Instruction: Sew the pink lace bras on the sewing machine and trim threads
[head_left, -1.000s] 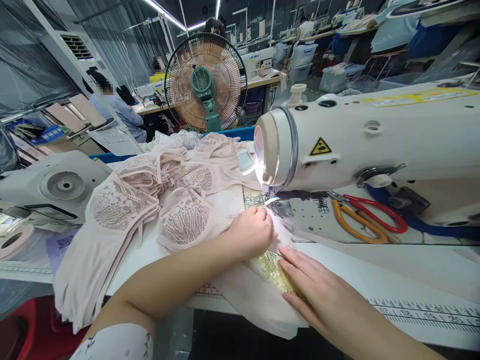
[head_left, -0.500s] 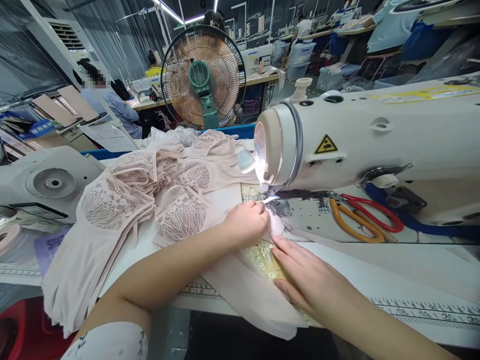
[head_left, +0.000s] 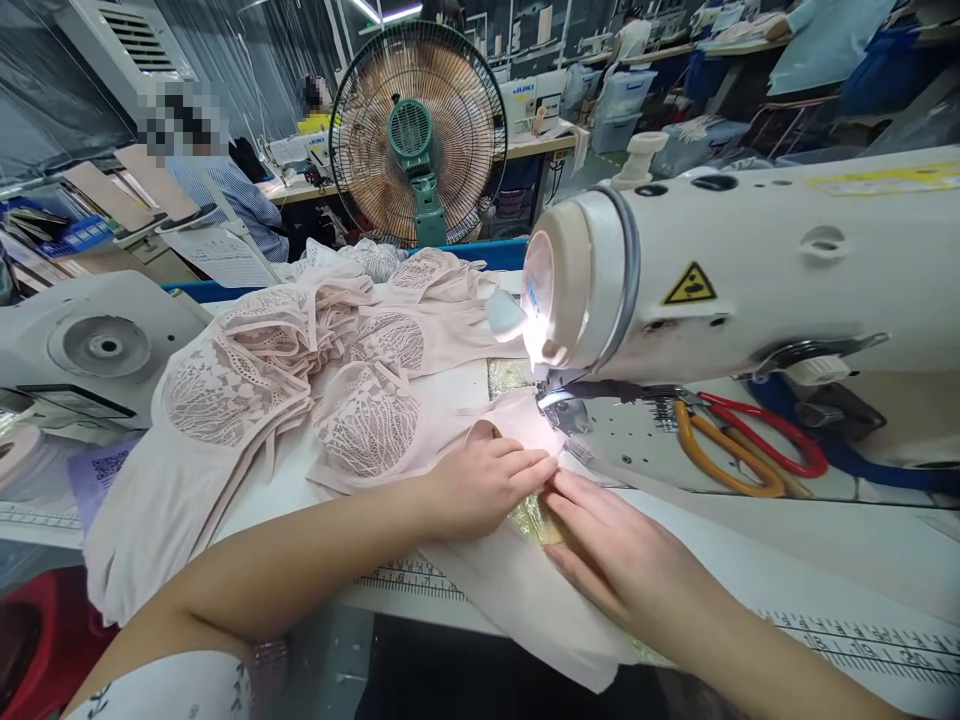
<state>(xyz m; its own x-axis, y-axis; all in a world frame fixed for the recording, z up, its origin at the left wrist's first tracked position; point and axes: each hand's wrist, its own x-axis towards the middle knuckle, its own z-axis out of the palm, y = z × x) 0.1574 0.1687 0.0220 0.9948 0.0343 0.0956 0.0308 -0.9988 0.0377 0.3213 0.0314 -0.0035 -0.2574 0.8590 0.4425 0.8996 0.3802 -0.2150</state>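
Note:
A pale pink lace bra [head_left: 369, 425] with a long fabric body lies at the front of the sewing machine [head_left: 720, 270]. Its edge runs under the lit presser foot area [head_left: 551, 395]. My left hand [head_left: 487, 485] has its fingers pressed together on the fabric just in front of the foot, the thumb hidden. Beside it, my right hand [head_left: 611, 540] lies with fingers stretched out on the cloth, fingertips meeting the left ones and thumb apart. A fabric panel [head_left: 540, 600] hangs between the wrists over the table edge.
More pink lace bras [head_left: 210, 400] are heaped at left. Scissors [head_left: 731, 450] with orange and red handles lie on the machine bed. A large fan [head_left: 420, 130] stands behind the table. A co-worker [head_left: 232, 205] sits at the back left. A printed ruler strip [head_left: 847, 640] follows the front edge.
My left hand has moved back from the presser foot and flattened from a curled grip, uncovering fabric by the foot. My right hand stays near the same spot. The view has shifted slightly.

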